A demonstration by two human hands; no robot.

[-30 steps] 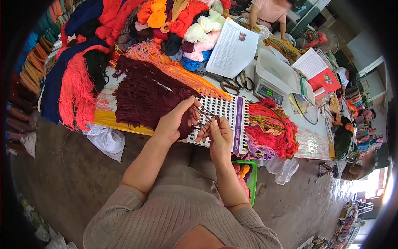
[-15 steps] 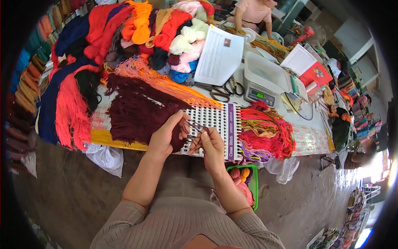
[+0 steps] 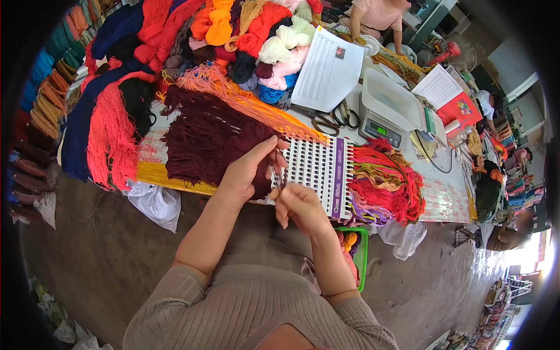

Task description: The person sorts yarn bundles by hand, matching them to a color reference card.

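Dark maroon threads run between my two hands, over the left edge of a white punched card (image 3: pixel 309 175) with a purple strip. My left hand (image 3: pixel 251 169) pinches the upper part of these strands. Closed around their lower part is my right hand (image 3: pixel 297 204), just below and to the right. A thick pile of maroon thread (image 3: pixel 210 140) lies left of the card, partly behind my left hand. Orange threads (image 3: pixel 262 111) reach the card's top edge. Red, pink and purple threads (image 3: pixel 388 186) hang from its right side.
Colored yarn skeins (image 3: pixel 251 35) heap at the back left. Beyond the card are scissors (image 3: pixel 344 115), a printed sheet (image 3: pixel 328 70) and a scale (image 3: pixel 379 133) bearing a plastic tub (image 3: pixel 394 102). A co-worker (image 3: pixel 379 14) is across the table. A green basket (image 3: pixel 364 262) sits below the edge.
The view has shifted, so the table things appear farther right. My right hand has turned and closed more, and the strands between my hands are bunched more narrowly.
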